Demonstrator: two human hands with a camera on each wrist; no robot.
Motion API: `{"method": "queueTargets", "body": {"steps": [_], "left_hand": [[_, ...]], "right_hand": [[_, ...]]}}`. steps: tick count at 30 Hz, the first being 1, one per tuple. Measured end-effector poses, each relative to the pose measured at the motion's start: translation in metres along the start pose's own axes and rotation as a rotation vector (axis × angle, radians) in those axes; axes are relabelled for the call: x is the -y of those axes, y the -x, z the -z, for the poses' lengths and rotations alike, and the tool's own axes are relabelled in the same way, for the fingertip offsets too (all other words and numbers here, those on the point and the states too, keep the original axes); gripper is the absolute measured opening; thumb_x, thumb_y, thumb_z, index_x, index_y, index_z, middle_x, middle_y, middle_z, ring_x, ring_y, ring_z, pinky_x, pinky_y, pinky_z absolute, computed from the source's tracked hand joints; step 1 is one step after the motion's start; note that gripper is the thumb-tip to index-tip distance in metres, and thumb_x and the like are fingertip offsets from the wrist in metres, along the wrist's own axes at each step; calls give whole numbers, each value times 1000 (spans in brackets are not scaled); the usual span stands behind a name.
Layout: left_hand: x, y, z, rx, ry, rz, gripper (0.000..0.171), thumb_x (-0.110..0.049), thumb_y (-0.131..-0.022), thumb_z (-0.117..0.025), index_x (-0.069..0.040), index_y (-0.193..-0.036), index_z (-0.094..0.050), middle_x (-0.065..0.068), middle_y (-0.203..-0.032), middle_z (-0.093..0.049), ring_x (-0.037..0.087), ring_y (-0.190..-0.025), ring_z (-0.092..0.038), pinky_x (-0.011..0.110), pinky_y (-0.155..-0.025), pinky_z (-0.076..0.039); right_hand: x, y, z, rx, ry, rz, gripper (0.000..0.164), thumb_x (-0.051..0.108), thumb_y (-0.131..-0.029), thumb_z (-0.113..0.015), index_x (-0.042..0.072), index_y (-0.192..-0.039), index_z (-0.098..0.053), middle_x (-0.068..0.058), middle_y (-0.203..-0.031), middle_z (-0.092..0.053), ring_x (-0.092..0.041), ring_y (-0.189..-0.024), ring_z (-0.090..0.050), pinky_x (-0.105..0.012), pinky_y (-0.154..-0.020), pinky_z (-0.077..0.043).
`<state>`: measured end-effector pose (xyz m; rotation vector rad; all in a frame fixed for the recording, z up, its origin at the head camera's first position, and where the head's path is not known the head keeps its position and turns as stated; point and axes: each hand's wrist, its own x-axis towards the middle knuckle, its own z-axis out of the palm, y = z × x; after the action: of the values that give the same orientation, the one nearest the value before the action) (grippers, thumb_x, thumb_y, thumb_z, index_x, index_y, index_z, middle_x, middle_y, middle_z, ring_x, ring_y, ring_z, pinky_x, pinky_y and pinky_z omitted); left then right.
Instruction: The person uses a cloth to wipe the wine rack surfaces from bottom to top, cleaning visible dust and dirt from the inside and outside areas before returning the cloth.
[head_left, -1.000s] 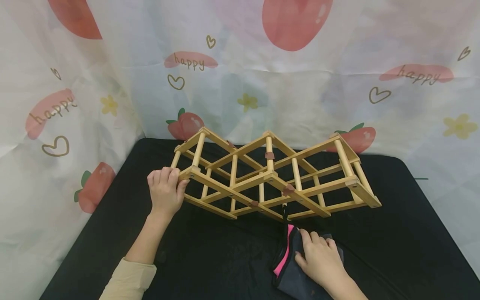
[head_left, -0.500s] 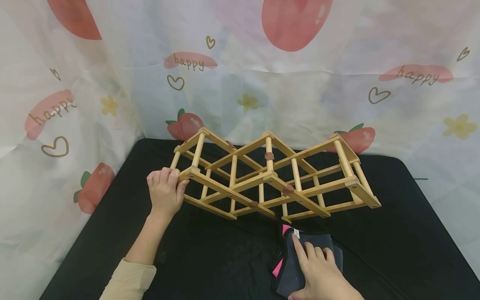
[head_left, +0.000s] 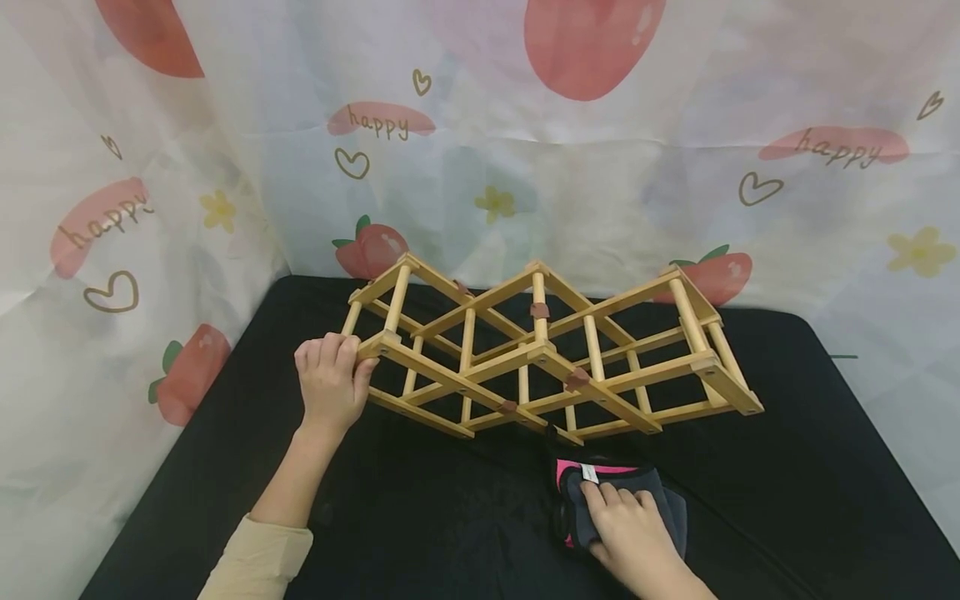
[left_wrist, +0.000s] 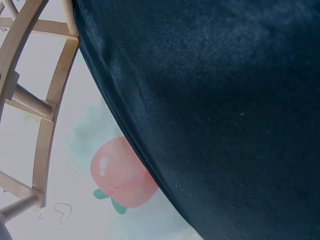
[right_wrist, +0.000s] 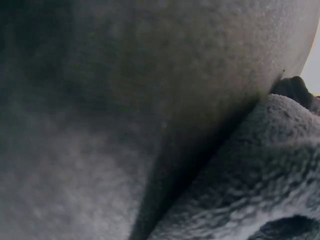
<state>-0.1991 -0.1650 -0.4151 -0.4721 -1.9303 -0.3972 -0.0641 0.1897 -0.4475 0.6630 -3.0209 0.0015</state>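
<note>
A folding rack of pale wooden slats and dowels (head_left: 540, 354) stands across the black table in the head view. My left hand (head_left: 330, 375) grips its near left corner, fingers over the top and thumb at the side. In front of the rack lies a folded dark grey cloth (head_left: 675, 517) with black trim, a pink inner side and a small white tag. My right hand (head_left: 633, 529) holds this cloth with curled fingers near the tag; its thumb is partly hidden. The right wrist view is filled by fuzzy grey fabric (right_wrist: 260, 160), with no fingers clearly visible.
Black fabric (head_left: 450, 517) covers the table. Behind and to the left hangs a pale curtain (head_left: 600, 183) printed with fruit, flowers and hearts. In the left wrist view, rack slats (left_wrist: 61, 75) appear beside the table edge. Small brown patches (head_left: 577, 380) wrap some rack joints.
My right hand has shifted on the cloth, its fingers straightening and then curling again. The cloth's near part has drawn up and more pink shows along its far edge. Left hand and rack stay put.
</note>
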Motion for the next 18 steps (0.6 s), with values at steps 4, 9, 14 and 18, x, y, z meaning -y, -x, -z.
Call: {"method": "queueTargets", "body": {"steps": [4, 9, 14, 18], "left_hand": [[-1, -1, 0, -10, 2, -4, 46, -45, -95, -33, -1, -87, -46, 14, -77, -43, 30, -68, -36, 45, -69, -27], [-1, -1, 0, -6, 1, 3, 46, -45, -95, -33, -2, -86, -46, 13, -77, -43, 30, -68, -36, 45, -69, -27], [0, 0, 0, 1, -7, 8, 47, -45, -96, -32, -2, -86, -46, 13, -77, -43, 30, -67, -36, 45, -69, -28], [1, 0, -1, 0, -14, 0, 47, -45, -95, -32, -1, -86, -46, 14, -77, -43, 30, -66, -36, 46, -69, -28]], "right_hand": [[-3, 0, 1, -82, 0, -9, 53, 24, -56, -81, 1, -99, -60, -7, -81, -61, -22, -70, -59, -42, -64, -41], [-10, 0, 13, -222, -73, -81, 46, 18, -58, -79, 0, -96, -60, -9, -81, -62, -25, -72, -62, -44, -63, -44], [-15, 3, 31, -361, -143, -174, 45, 10, -55, -77, -3, -93, -58, -13, -78, -63, -30, -67, -63, -52, -62, -44], [-17, 8, 44, -484, -168, -228, 45, 10, -51, -77, -6, -89, -57, -15, -73, -63, -31, -61, -62, -53, -61, -43]]}}
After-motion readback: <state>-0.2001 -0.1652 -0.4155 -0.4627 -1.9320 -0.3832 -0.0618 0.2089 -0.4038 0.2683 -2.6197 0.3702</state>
